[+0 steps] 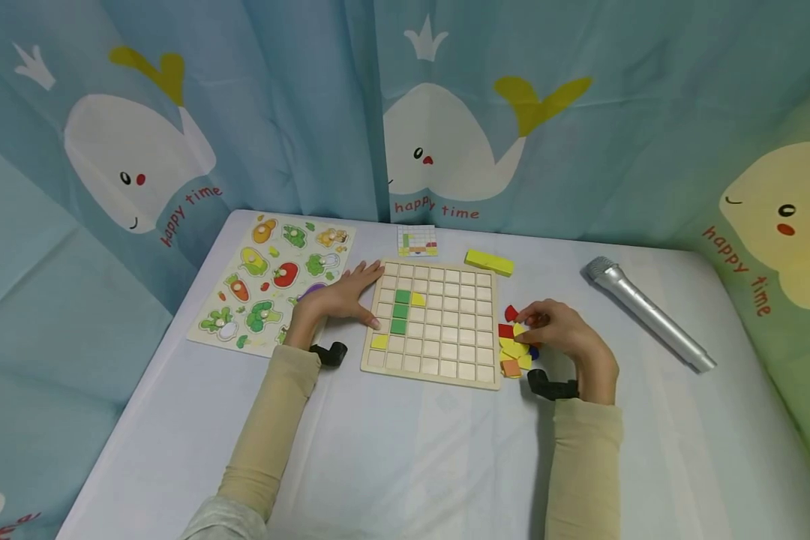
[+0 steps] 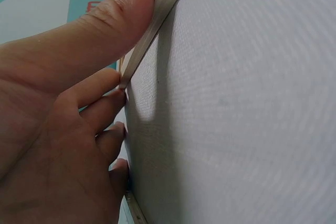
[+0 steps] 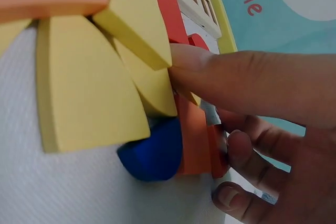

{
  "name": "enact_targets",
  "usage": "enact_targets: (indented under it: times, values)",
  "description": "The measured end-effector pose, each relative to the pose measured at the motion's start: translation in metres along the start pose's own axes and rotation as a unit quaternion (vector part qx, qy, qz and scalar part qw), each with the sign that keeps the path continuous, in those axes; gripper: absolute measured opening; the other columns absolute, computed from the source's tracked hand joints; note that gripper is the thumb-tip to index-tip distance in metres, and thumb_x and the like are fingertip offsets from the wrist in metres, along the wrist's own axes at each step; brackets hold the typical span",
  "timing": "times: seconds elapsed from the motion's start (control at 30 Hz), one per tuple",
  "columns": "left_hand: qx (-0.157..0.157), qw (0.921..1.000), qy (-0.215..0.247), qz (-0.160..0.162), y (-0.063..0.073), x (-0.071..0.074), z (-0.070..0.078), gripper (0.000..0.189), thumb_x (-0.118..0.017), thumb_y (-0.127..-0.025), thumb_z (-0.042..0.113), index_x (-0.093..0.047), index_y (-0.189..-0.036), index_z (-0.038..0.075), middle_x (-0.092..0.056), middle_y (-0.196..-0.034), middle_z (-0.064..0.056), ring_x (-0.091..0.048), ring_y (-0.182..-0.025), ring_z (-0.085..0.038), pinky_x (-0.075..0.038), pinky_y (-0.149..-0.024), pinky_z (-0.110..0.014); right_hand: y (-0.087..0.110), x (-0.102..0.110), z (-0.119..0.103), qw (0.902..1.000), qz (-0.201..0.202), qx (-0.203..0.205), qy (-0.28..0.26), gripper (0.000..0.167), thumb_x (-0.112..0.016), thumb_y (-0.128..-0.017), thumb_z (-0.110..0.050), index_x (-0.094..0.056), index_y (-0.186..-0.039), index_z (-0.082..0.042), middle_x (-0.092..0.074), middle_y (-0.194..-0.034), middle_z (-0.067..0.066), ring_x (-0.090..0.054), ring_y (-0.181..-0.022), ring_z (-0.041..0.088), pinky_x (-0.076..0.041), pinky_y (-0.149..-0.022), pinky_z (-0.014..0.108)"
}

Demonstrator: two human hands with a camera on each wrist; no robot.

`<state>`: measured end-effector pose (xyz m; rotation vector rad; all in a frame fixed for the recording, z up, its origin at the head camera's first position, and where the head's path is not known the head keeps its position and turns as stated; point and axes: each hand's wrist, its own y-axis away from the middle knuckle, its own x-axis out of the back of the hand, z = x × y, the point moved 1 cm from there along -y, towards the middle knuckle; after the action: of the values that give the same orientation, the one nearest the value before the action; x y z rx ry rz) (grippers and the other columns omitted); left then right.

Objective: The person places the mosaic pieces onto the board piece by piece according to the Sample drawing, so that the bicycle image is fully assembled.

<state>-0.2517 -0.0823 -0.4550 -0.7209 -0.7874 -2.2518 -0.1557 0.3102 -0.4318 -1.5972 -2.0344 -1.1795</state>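
My left hand (image 1: pixel 344 294) rests at the left edge of a square wooden grid board (image 1: pixel 430 381), fingers spread along the rim and thumb on the near part of that side. Green square tiles (image 1: pixel 401 309) stand in a column on the board, with a yellow piece (image 1: pixel 418 299) beside them and another yellow piece (image 1: pixel 379 342) near the lower left corner. Right of the board, my right hand (image 1: pixel 559 327) reaches into a pile of wooden pieces, thumb and forefinger pinching a yellow piece (image 1: pixel 518 329). Blue (image 3: pixel 153 150), red (image 3: pixel 169 11) and orange pieces (image 3: pixel 192 140) lie around its fingers.
A vegetable puzzle board (image 1: pixel 243 259) lies at the left, partly under my left forearm. Behind the grid board are a small pattern card (image 1: pixel 417 241) and a yellow-green block (image 1: pixel 489 262). A silver microphone (image 1: pixel 651 315) lies at the right. Whale-print curtains (image 1: pixel 324 112) surround the table.
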Motion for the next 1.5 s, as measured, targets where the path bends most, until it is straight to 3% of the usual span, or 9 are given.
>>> enact_targets:
  times: [0.5,0.8,1.07,1.27,1.5]
  values:
    - [-0.001,1.0000,0.004,0.005,0.001,0.002,0.000,0.116,-0.087,-0.082,0.031,-0.011,-0.167,0.014,0.001,-0.175,-0.004,0.010,-0.160,-0.034,0.003,-0.130,-0.054,0.000,0.002,-0.008,0.9996,0.008,-0.015,-0.020,0.030,-0.077,-0.091,-0.018,-0.063,-0.112,0.000,-0.064,-0.104,0.015,-0.059,-0.089,0.026,-0.051,-0.077,0.030]
    - [-0.006,1.0000,-0.006,0.004,-0.002,0.003,0.001,0.114,-0.086,-0.083,0.030,-0.011,-0.167,0.014,0.002,-0.175,-0.003,0.011,-0.161,-0.029,0.005,-0.130,-0.049,0.001,0.004,-0.013,0.9991,0.025,0.013,-0.033,0.025,-0.072,-0.094,-0.014,-0.062,-0.112,0.001,-0.063,-0.102,0.015,-0.058,-0.090,0.028,-0.053,-0.071,0.029]
    - [-0.002,1.0000,0.003,0.001,-0.001,0.002,0.001,0.116,-0.087,-0.082,0.030,-0.010,-0.167,0.015,0.001,-0.175,-0.002,0.011,-0.161,-0.031,0.004,-0.130,-0.051,-0.001,-0.001,-0.017,0.9950,0.051,0.048,-0.071,0.025,-0.070,-0.095,-0.015,-0.065,-0.114,0.000,-0.067,-0.112,0.018,-0.064,-0.100,0.031,-0.054,-0.079,0.032]
    - [0.000,1.0000,0.005,0.001,0.000,0.001,0.000,0.116,-0.087,-0.082,0.029,-0.010,-0.167,0.014,0.001,-0.175,-0.003,0.011,-0.161,-0.030,0.005,-0.130,-0.050,-0.003,-0.008,-0.026,0.9923,0.053,0.055,-0.097,0.027,-0.070,-0.097,-0.019,-0.068,-0.118,-0.003,-0.073,-0.114,0.021,-0.069,-0.094,0.029,-0.053,-0.070,0.033]
    - [-0.012,0.9999,0.007,0.006,-0.001,-0.002,-0.003,0.115,-0.088,-0.081,0.028,-0.012,-0.167,0.013,-0.001,-0.175,-0.003,0.010,-0.161,-0.029,0.005,-0.130,-0.049,-0.007,-0.017,-0.036,0.9866,0.074,0.118,-0.085,0.025,-0.072,-0.095,-0.010,-0.071,-0.119,-0.002,-0.071,-0.121,0.020,-0.068,-0.101,0.032,-0.055,-0.079,0.029]
